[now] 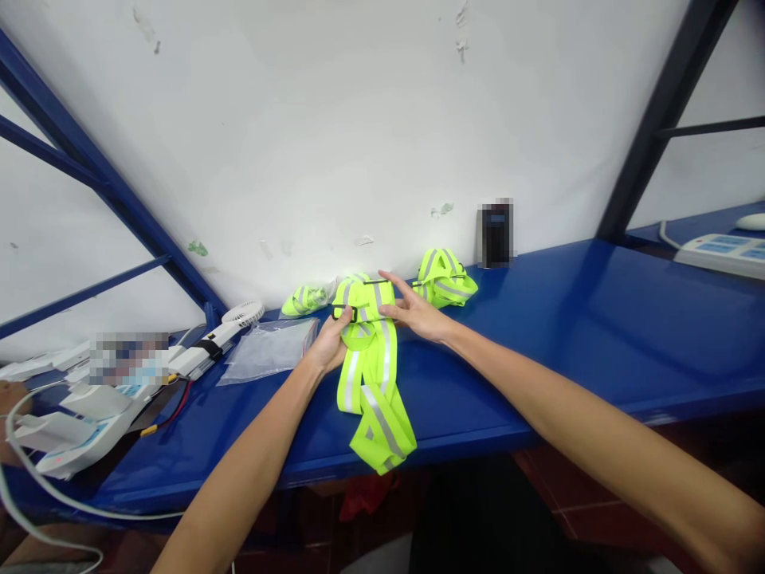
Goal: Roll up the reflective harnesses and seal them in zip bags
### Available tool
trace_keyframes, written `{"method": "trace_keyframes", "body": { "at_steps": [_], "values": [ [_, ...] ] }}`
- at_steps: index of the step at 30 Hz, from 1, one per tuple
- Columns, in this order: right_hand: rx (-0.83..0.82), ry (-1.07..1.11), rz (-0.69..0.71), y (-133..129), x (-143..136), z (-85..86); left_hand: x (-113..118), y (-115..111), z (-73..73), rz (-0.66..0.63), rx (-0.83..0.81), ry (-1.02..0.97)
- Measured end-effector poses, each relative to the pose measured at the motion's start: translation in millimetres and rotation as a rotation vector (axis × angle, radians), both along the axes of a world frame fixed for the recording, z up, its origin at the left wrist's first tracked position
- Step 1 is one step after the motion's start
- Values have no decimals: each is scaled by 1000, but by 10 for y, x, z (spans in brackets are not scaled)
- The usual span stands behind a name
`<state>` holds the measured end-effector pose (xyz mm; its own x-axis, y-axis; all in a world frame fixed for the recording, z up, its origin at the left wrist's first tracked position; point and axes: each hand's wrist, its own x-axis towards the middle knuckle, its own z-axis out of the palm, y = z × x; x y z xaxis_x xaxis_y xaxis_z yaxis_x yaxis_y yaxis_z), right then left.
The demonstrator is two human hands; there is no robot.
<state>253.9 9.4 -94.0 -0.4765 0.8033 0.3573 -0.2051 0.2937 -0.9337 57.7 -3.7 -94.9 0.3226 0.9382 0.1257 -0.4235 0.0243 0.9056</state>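
Observation:
A fluorescent yellow reflective strap vest (363, 307) with silver stripes and black buckles is bundled between my two hands. Its loose straps (382, 430) hang down over the blue table. My left hand (328, 343) grips the bundle's left side, thumb on the front beside a buckle. On the right side, my right hand (415, 311) holds the bundle with its thumb on the front strap and a finger stretched along the upper edge. Its other fingers are partly hidden. A second yellow strap bundle (447, 279) lies just beyond my right hand.
Against the wall lies a smaller yellow bundle (304, 300), apparently in clear plastic. Clear plastic bags (268, 351) lie left of my hands. Further left are a white handheld fan (244, 312), white power strips (77, 430) and cables. A dark upright object (497, 235) stands at the back.

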Motion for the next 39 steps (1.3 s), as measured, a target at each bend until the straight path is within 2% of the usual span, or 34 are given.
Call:
{"method": "trace_keyframes", "body": {
  "at_steps": [8,15,18,22,27,32,36,39],
  "values": [
    [13,16,-54,22,-32,-31,-75,117,-126,79,55,126],
    [-32,231,-210,41,-229,-142,10,196,-241,287,152,292],
    [-47,291,-263,56,-249,-160,24,148,-199,240,137,319],
    [-95,322,-297,34,-243,-131,33,86,-137,121,105,309],
    [-124,366,-341,-17,-334,-122,65,127,-223,169,55,301],
    [1,354,-434,-6,-409,-156,135,126,-243,213,99,291],
    [95,322,-497,40,-370,-166,222,81,-176,312,167,141],
    [145,292,-510,72,-312,-155,241,61,-120,242,98,17]
  ]
}}
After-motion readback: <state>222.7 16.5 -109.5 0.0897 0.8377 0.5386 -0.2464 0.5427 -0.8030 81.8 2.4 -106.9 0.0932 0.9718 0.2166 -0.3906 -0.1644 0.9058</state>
